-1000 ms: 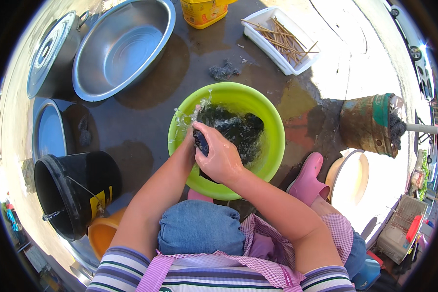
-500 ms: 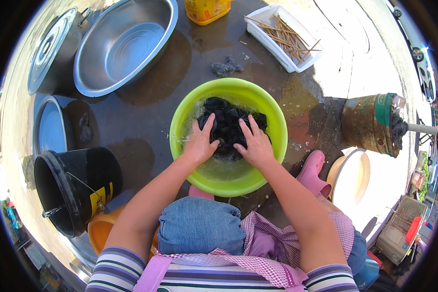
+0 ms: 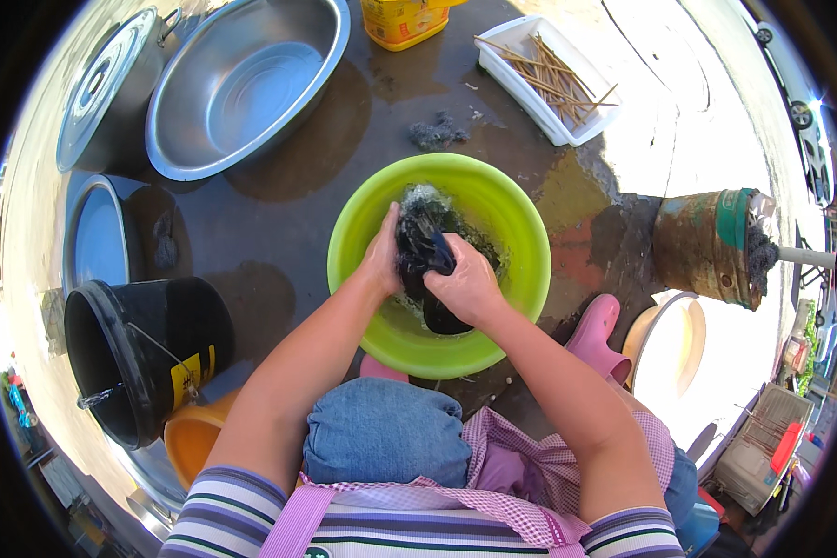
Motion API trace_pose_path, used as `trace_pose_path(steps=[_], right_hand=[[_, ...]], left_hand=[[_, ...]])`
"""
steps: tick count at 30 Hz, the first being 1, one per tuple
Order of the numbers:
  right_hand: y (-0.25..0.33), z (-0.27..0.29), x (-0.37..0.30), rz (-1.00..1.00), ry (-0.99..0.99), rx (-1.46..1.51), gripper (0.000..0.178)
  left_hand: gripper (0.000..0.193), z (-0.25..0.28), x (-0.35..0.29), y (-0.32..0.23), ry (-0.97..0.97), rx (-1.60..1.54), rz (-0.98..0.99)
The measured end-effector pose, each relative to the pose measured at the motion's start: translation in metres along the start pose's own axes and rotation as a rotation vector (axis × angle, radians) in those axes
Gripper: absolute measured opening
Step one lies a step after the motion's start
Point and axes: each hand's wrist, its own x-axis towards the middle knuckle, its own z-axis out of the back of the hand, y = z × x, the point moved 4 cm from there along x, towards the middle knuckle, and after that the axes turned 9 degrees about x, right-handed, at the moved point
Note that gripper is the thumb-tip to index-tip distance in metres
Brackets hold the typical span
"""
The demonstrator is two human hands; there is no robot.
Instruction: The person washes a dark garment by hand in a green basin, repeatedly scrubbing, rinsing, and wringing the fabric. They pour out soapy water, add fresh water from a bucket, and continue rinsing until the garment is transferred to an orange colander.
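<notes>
A lime-green basin (image 3: 530,228) holding water stands in front of me. In it is a wet, bunched black cloth (image 3: 420,244), part of it lifted and splashing water at its far end. My right hand (image 3: 467,284) is closed round a fold of the cloth, thumb and fingers gripping it. Against the cloth's left side, my left hand (image 3: 381,249) holds the bundle, its thumb and inner fingers hidden behind it.
A metal basin (image 3: 172,121), a lidded pot (image 3: 126,102) and a black bucket (image 3: 177,321) stand left. Ahead are a yellow container (image 3: 405,28), grey scouring wool (image 3: 437,132) and a white tray (image 3: 521,93) of sticks. A rusty bucket (image 3: 693,242) lies at right.
My hands were spread on the cloth in the water. Now they have gathered it into a bundle, and my right hand has closed on a fold and moved left.
</notes>
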Motion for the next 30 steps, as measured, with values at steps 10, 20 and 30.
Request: trace_pose_path(steps=[10,20,30], right_hand=[[-0.009,0.032,0.012,-0.065,-0.312,-0.523,0.035],[0.008,0.079,0.011,-0.398,0.307,-0.922,0.053],[-0.094,-0.015,0.017,-0.217,0.094,-0.601,0.097]], left_hand=[[0.029,-0.028,-0.023,0.012,-0.278,0.353,-0.146],[0.076,0.005,-0.069,-0.042,-0.378,1.717,-0.715],[0.081,0.043,0.000,-0.002,-0.533,2.144,-0.415]])
